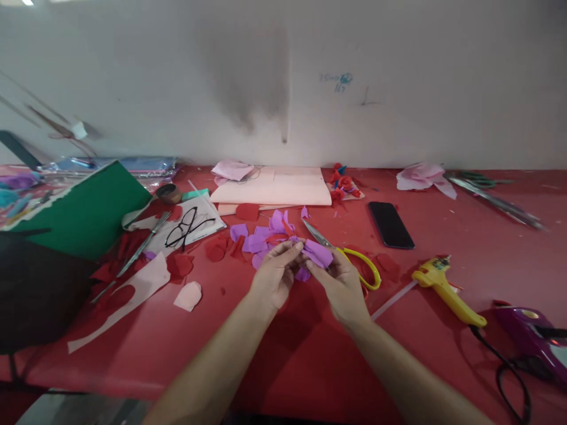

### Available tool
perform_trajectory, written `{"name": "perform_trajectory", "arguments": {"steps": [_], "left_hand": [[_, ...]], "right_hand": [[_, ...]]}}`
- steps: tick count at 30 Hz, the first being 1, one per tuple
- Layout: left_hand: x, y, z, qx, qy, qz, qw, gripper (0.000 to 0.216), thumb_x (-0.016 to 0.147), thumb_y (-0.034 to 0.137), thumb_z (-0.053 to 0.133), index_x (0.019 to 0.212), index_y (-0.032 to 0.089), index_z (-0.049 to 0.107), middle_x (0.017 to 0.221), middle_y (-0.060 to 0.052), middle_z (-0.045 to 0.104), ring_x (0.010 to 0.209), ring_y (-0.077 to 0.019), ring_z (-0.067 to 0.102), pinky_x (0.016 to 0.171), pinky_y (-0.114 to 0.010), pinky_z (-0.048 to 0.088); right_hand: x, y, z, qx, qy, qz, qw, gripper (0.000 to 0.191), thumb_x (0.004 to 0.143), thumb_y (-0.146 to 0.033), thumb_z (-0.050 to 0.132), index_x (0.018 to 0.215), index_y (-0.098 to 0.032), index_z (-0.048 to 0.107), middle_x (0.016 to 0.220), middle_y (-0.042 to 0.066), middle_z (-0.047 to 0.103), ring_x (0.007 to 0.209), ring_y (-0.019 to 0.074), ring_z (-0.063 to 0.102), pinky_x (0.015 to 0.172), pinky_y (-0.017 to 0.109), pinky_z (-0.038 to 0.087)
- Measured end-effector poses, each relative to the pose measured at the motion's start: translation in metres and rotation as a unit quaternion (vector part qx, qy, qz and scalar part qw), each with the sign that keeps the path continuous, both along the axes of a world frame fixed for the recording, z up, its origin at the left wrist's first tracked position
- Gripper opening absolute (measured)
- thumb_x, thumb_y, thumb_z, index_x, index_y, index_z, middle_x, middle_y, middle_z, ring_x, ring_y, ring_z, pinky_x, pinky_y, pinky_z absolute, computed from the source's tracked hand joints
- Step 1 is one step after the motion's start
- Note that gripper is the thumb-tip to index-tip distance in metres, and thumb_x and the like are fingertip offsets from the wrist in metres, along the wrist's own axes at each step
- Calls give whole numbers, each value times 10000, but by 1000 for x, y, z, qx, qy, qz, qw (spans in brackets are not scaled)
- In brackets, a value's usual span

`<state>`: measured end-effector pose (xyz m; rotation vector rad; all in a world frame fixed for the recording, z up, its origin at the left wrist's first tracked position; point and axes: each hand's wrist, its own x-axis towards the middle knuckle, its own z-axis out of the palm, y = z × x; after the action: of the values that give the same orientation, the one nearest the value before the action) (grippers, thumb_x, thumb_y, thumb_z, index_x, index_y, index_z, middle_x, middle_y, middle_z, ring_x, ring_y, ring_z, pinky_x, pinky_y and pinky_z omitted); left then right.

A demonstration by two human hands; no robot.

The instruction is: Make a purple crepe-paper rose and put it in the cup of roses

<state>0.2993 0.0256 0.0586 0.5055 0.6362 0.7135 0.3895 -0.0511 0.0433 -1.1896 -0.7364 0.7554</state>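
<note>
My left hand (275, 273) and my right hand (337, 282) meet over the red table (283, 348), both pinched on a bunch of purple paper petals (315, 254). More loose purple petals (259, 239) and red paper scraps (216, 249) lie just beyond my fingers. Yellow-handled scissors (349, 255) rest right behind my right hand, blades pointing to the far left.
A black phone (391, 224) lies to the right, a yellow glue gun (447, 289) and a purple device (529, 339) further right. Pink sheets (277, 188) sit by the wall. Left: black eyeglasses (188, 227) on paper, green card (84, 215), metal rods (137, 252).
</note>
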Motion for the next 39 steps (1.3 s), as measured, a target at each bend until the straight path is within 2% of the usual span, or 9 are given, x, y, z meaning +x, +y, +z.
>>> {"name": "perform_trajectory", "arguments": {"steps": [7, 16, 24, 32, 39], "left_hand": [[1, -4, 4, 12, -4, 12, 1000, 199, 571, 192, 814, 712, 165, 676, 658, 19, 644, 598, -75, 587, 603, -198, 462], [3, -8, 8, 32, -12, 10, 999, 145, 597, 169, 795, 694, 144, 690, 650, -3, 661, 604, -91, 608, 598, -200, 478], [5, -9, 4, 24, -6, 24, 999, 144, 592, 133, 782, 710, 148, 702, 724, -17, 686, 681, -110, 635, 665, -223, 486], [8, -8, -4, 68, 19, 49, 996, 172, 548, 80, 783, 667, 143, 676, 671, 13, 660, 627, -74, 588, 655, -207, 447], [8, -7, -5, 94, 49, 63, 992, 178, 565, 99, 769, 685, 144, 646, 690, 15, 643, 656, -83, 584, 698, -227, 430]], "right_hand": [[0, -1, -4, 7, 5, -20, 1000, 213, 767, -266, 680, 969, -206, 650, 975, 35, 689, 850, 167, 624, 815, 324, 506], [0, -3, -1, 29, 42, -31, 998, 119, 784, -248, 674, 901, -221, 676, 776, -19, 657, 699, 121, 590, 699, 259, 490], [-1, -2, 1, 45, 114, -32, 992, 62, 785, -219, 667, 846, -222, 680, 749, -20, 646, 665, 109, 554, 668, 255, 466], [-4, 0, 4, 9, 212, -23, 977, 82, 726, -237, 712, 784, -200, 668, 701, -19, 631, 633, 102, 549, 666, 255, 471], [-2, 0, 4, 3, 163, -31, 986, 66, 719, -212, 699, 726, -195, 636, 669, -35, 623, 631, 90, 542, 647, 230, 446]]}}
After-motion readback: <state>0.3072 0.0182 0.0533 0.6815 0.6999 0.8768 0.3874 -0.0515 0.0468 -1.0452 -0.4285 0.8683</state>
